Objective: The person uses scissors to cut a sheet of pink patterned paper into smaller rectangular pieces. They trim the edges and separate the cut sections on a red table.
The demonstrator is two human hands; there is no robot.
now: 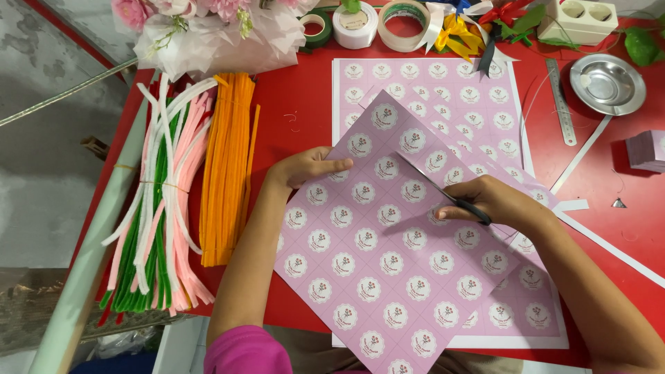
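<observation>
Pink sticker sheet is lying turned cornerwise on the red table, over a second sheet. Right hand is gripping scissors, closed around their handles, blades pointing up-left along the sheet's diagonal; left hand is pressing flat on the upper corner. Cutting appears underway; the next stroke calls for following the row between stickers.

3 tape rolls, 1 metal dish, 1 ruler

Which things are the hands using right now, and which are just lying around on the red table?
In use: the pink sheet, pinned by the left hand; the scissors, held in the right hand.

Lying about: pipe cleaners, tape rolls, ribbons, ruler, metal dish, flowers.
</observation>
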